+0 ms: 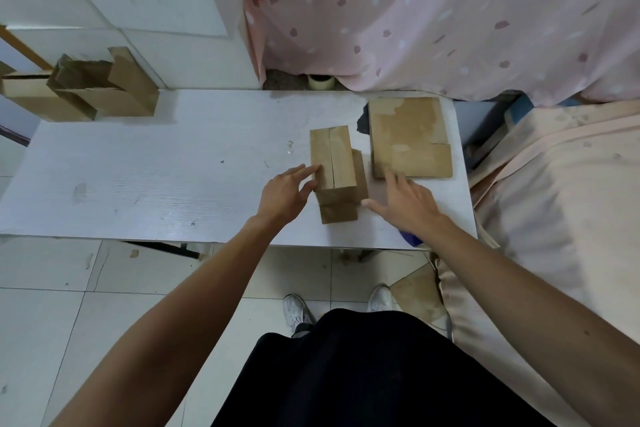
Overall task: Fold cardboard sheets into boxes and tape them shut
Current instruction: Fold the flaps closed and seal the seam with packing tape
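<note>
Left hand (pixel 285 192): fingers extended, not curled; the fingertips touch the left wall of the folded box; nothing is clasped.
Right hand (pixel 407 199): palm down, fingers straight and spread over the table; it holds nothing. Whether the palm touches the surface cannot be told.
Folded box (pixel 332 163): stands between the two hands, against the left fingertips and just left of the right thumb tip. Its top flaps meet in a lengthwise seam; one end flap lies open on the side nearest the wrists.
Flat cardboard sheets (pixel 408 135): lie flat just beyond the right fingertips; the forefinger reaches their near edge.
Table (pixel 156 177): white board under both hands.
Tape roll (pixel 321 81): far beyond both hands, past the table's back edge, below the pink curtain (pixel 450 10).
Assembled boxes (pixel 90 94): well to the left of the left hand, at the far corner.
Blue object (pixel 412 238): beneath the right wrist at the table's near edge; its kind cannot be told.
</note>
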